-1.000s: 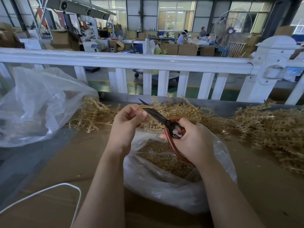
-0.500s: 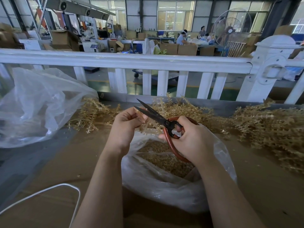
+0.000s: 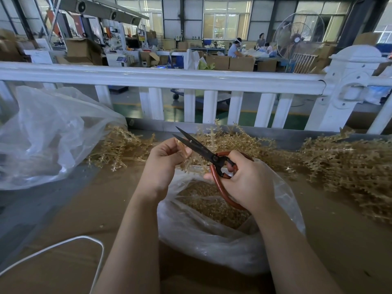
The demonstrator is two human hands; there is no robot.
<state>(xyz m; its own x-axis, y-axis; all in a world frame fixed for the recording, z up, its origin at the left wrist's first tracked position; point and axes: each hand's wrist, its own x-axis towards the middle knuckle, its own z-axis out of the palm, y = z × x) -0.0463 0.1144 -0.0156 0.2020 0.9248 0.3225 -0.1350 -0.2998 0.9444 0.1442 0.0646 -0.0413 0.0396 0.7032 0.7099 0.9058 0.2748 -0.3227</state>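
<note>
My right hand (image 3: 248,181) grips red-handled scissors (image 3: 214,160), whose dark blades stand slightly apart and point up and left. My left hand (image 3: 163,164) pinches a small tan plastic piece (image 3: 182,148) right at the blades; a branched tan sprue (image 3: 196,164) hangs below it between my hands. Under both hands lies an open clear plastic bag (image 3: 212,247) holding many small tan cut pieces (image 3: 212,204).
Heaps of tan branched sprues lie at the back left (image 3: 121,147), back middle (image 3: 233,139) and right (image 3: 347,164) on the brown table (image 3: 84,209). A large crumpled clear bag (image 3: 48,136) sits left. A white cord (image 3: 63,247) loops near the front left. A white railing (image 3: 191,78) borders the back.
The scissor blades went from shut to slightly apart, and the scissors shifted a little left. My left hand turned the tan piece into the blades.
</note>
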